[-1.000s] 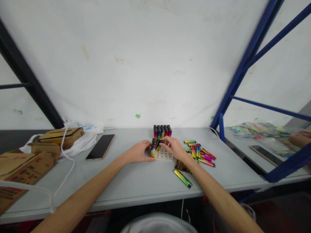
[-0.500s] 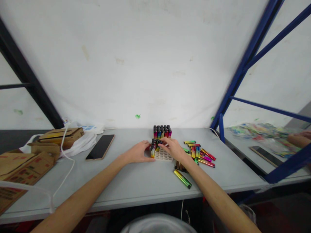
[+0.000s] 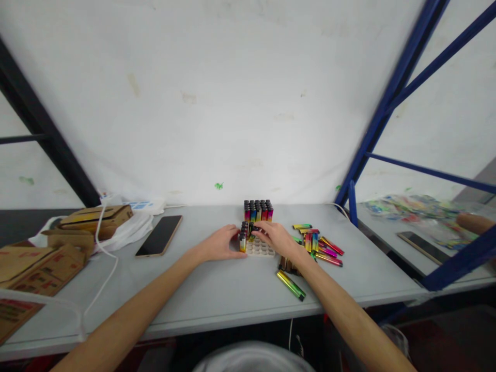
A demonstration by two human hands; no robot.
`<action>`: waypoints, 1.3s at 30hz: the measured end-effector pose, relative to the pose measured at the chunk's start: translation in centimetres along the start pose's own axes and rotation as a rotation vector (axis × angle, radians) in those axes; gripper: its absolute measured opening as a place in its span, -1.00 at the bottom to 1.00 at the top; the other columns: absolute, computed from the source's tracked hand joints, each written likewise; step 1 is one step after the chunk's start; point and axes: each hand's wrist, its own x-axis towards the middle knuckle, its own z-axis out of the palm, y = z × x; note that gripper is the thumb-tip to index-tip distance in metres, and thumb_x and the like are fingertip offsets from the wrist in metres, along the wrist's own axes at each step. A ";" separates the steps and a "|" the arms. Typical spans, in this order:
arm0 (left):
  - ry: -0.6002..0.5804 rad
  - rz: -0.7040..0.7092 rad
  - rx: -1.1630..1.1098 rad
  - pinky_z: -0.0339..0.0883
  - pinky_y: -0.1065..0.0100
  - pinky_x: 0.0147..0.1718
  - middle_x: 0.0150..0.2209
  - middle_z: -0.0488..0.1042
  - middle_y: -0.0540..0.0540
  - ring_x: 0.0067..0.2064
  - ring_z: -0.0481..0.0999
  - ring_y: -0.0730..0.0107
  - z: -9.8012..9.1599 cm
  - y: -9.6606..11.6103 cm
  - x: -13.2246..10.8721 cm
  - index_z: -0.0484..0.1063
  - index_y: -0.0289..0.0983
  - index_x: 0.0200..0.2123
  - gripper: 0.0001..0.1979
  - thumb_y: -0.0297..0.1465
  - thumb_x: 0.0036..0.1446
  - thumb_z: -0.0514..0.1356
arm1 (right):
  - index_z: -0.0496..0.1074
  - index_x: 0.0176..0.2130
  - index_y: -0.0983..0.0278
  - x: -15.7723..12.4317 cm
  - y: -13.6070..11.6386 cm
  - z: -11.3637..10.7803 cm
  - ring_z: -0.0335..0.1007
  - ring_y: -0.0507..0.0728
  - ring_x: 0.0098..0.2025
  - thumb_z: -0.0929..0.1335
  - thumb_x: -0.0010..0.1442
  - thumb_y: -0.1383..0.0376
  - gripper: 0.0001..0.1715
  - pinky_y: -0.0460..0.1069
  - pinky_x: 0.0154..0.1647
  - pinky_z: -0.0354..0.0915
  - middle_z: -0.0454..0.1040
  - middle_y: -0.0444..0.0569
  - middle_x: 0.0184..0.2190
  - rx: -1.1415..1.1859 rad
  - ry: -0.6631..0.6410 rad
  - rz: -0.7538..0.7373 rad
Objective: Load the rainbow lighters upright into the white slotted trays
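A white tray [image 3: 261, 249] with rows of round holes lies on the table, a column of upright lighters [image 3: 243, 240] with black tops along its left side. My left hand [image 3: 222, 243] curves around the tray's left end, thumb at the front corner and fingers at the back, gripping it. Over the tray, my right hand [image 3: 273, 236] pinches the black top of a lighter [image 3: 253, 230]; its lower part is partly hidden. Behind stands a block of upright lighters [image 3: 258, 211] in mixed colours. Loose shiny lighters [image 3: 315, 243] lie to the right, partly behind my right forearm.
A green lighter [image 3: 290, 285] lies near the table's front edge. At left are a phone [image 3: 159, 236], cardboard boxes [image 3: 42, 268] and a white cable [image 3: 101, 232]. Blue metal posts [image 3: 372, 129] rise at right; beyond them are another phone [image 3: 424, 247], plastic bags and another person's hand [image 3: 476, 223].
My two hands stay almost in place, the right fingers shifting only slightly at the lighter. The view has tilted a little. At far right, the other person's hand has moved slightly.
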 end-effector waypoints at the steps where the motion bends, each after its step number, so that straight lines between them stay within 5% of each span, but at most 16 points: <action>1: 0.000 0.003 0.001 0.44 0.16 -0.12 -0.18 0.56 -0.20 -0.13 0.55 -0.01 0.0 0.0 0.0 0.52 -0.25 -0.20 -0.44 0.11 0.00 0.41 | 0.52 0.04 0.25 0.0 0.0 0.1 0.58 0.23 -0.14 0.32 0.50 0.14 -0.71 0.06 -0.08 0.40 0.64 0.13 -0.10 -0.001 0.001 -0.007; 16: -0.023 -0.002 0.003 0.42 0.15 -0.11 -0.17 0.53 -0.20 -0.14 0.52 0.03 0.5 -0.6 0.1 0.50 -0.27 -0.16 -0.41 0.12 0.02 0.40 | 0.53 -0.21 0.29 0.7 -0.6 0.0 0.45 0.07 -0.39 0.43 0.42 0.16 -0.76 -0.08 -0.31 0.21 0.59 -0.06 -0.38 0.012 -0.020 0.153; 23: -0.027 -0.008 0.026 0.41 0.18 -0.12 -0.17 0.53 -0.19 -0.13 0.53 0.03 0.3 -0.5 0.0 0.49 -0.24 -0.19 -0.44 0.12 0.03 0.40 | 0.54 -0.20 0.26 1.0 -1.5 0.2 0.48 0.12 -0.28 0.32 0.50 0.03 -0.60 -0.06 -0.33 0.10 0.62 0.02 -0.28 -0.317 -0.086 0.194; 29: -0.034 -0.017 0.011 0.42 0.15 -0.09 -0.17 0.54 -0.20 -0.12 0.53 0.02 0.3 -0.3 0.1 0.51 -0.26 -0.16 -0.41 0.12 0.01 0.40 | 0.54 -0.19 0.25 1.0 -2.0 -0.1 0.52 0.13 -0.25 0.24 0.55 0.01 -0.52 -0.05 -0.32 0.08 0.63 0.03 -0.27 -0.355 -0.142 0.211; 39: -0.034 -0.017 0.013 0.42 0.16 -0.11 -0.17 0.53 -0.20 -0.12 0.52 0.02 0.2 -0.2 0.1 0.50 -0.25 -0.18 -0.43 0.12 0.02 0.39 | 0.52 -0.12 0.28 0.9 -1.9 0.0 0.53 0.15 -0.21 0.31 0.52 0.11 -0.68 -0.04 -0.26 0.17 0.63 0.06 -0.20 -0.344 -0.184 0.176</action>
